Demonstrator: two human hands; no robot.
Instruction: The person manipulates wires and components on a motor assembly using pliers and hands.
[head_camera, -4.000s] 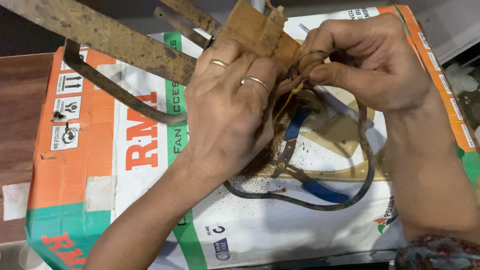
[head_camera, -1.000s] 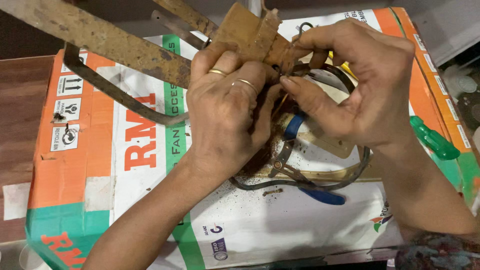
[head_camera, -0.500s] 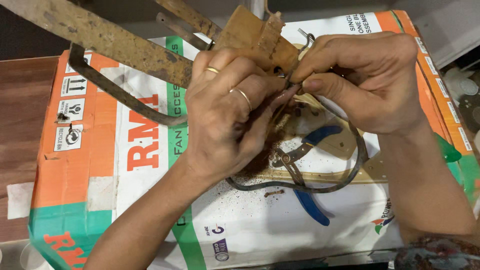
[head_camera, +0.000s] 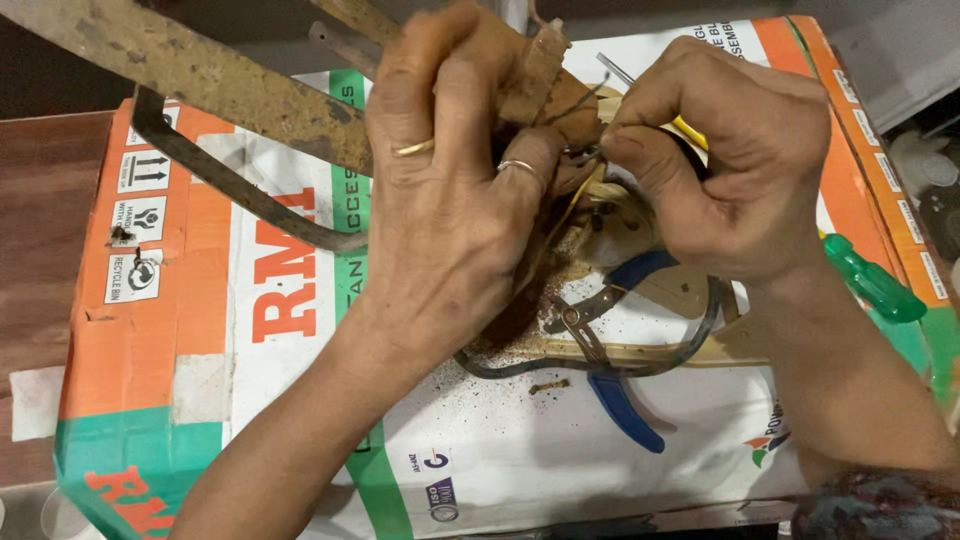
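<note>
My left hand (head_camera: 450, 210) is closed over a brown, rusty block-shaped part (head_camera: 545, 70) held above a cardboard box (head_camera: 200, 330). My right hand (head_camera: 730, 160) is curled beside it, thumb and forefinger pinching thin dark wires (head_camera: 588, 150) that come off the part. A yellow piece (head_camera: 690, 132) shows between the right fingers, and a thin metal tip (head_camera: 615, 68) pokes out above them. Under the hands, blue-handled pliers (head_camera: 620, 400) lie inside a dark ring (head_camera: 705, 330), with rust crumbs around them.
A long rusty bar (head_camera: 200, 65) and a dark curved metal strip (head_camera: 240, 195) cross the box at upper left. A green tool handle (head_camera: 875, 280) lies at the right edge. A wooden surface (head_camera: 40, 230) runs along the left.
My left fingers have slid up and now cover more of the brown part. My right hand has shifted slightly down and left onto the wires, uncovering the green handle.
</note>
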